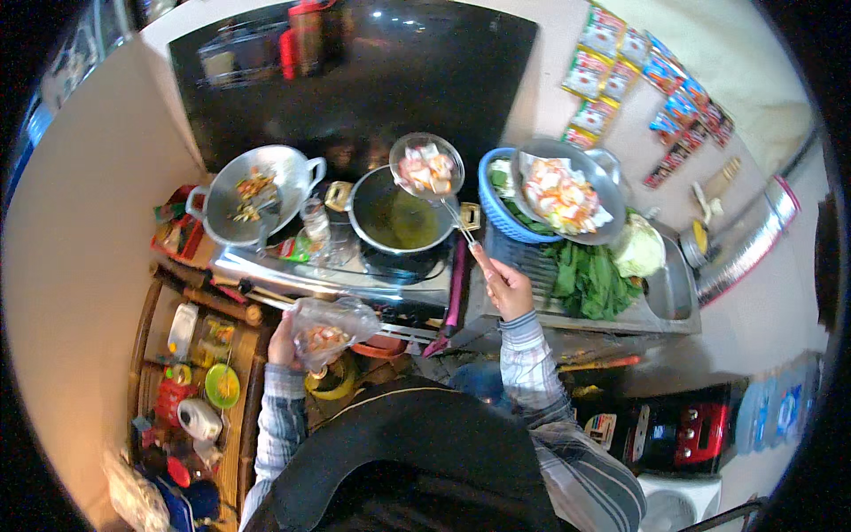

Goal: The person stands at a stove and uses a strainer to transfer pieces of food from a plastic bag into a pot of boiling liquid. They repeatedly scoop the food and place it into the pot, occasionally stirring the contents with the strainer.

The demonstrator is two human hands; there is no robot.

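My right hand grips the wooden handle of a wire-mesh strainer. Pink-and-white food pieces lie in its bowl, which is held over the far right rim of a pot on the stove. Yellowish liquid shows inside the pot. In my left hand is a clear plastic bag with orange-and-white pieces in it, held in front of the stove edge. To the right, a metal pan holds more such pieces on white paper and rests over a blue basket of greens.
A wok with food scraps and a spatula stands at left on the stove. Leafy greens and a cabbage lie by the sink. A cluttered wooden shelf is at lower left. Seasoning sachets hang on the wall.
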